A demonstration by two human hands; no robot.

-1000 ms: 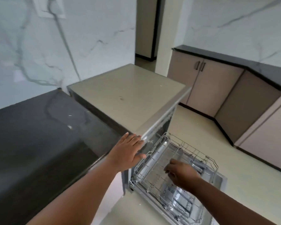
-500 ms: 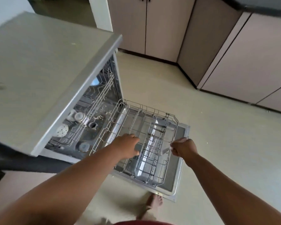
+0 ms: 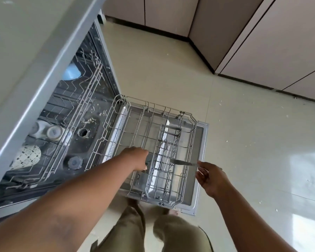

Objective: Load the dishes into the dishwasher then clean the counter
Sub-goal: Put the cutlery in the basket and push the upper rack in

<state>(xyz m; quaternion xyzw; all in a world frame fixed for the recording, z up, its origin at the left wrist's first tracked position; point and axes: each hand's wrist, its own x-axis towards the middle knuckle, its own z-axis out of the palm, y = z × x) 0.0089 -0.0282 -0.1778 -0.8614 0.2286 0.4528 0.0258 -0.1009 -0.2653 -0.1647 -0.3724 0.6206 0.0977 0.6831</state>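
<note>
Two hands [image 3: 136, 159] [image 3: 210, 177] over one pulled-out rack [image 3: 153, 142]. One knife [image 3: 183, 162] above it. Left of that rack: two white cups [image 3: 54, 132], one patterned bowl [image 3: 26, 158], one blue dish [image 3: 71, 72].

An open dishwasher [image 3: 91, 99], its wire lower rack [image 3: 135, 131] pulled out over the lowered door. A knife [image 3: 182, 162] lies level across the rack's cutlery basket [image 3: 164, 171]. Cups [image 3: 54, 132] sit in the upper rack.

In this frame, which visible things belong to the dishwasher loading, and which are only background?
Job: knife pinched by right hand; lower rack; cutlery basket; left hand; patterned cup.
Background: cabinets; floor.
</note>
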